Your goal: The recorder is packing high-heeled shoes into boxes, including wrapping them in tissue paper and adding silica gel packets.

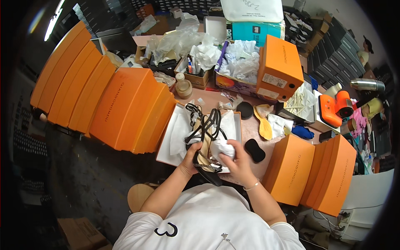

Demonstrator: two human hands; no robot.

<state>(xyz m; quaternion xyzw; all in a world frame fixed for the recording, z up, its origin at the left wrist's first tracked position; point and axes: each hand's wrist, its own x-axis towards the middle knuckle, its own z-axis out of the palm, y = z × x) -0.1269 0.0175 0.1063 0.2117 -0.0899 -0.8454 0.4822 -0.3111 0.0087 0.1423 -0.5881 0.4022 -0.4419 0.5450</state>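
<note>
In front of me my left hand (191,158) is closed around a strappy black sandal (213,121) with a beige insole and thin dark straps. Its dark sole end points toward my body. A crumpled wad of white tissue paper (223,149) is gripped in my right hand (241,164), pressed against the sandal's straps. Straps overlap beyond my hands, so I cannot tell whether one or two sandals are there. Beneath them lies an open shoe box (166,143), white inside and lined with white tissue.
Orange shoe boxes (125,108) stand in a row at left, with more orange boxes (291,168) at right. A black hourglass-shaped pad (255,150), yellow brush (264,125) and round black lid (245,110) lie beside the open box. Paper-filled cartons (241,62) line the back.
</note>
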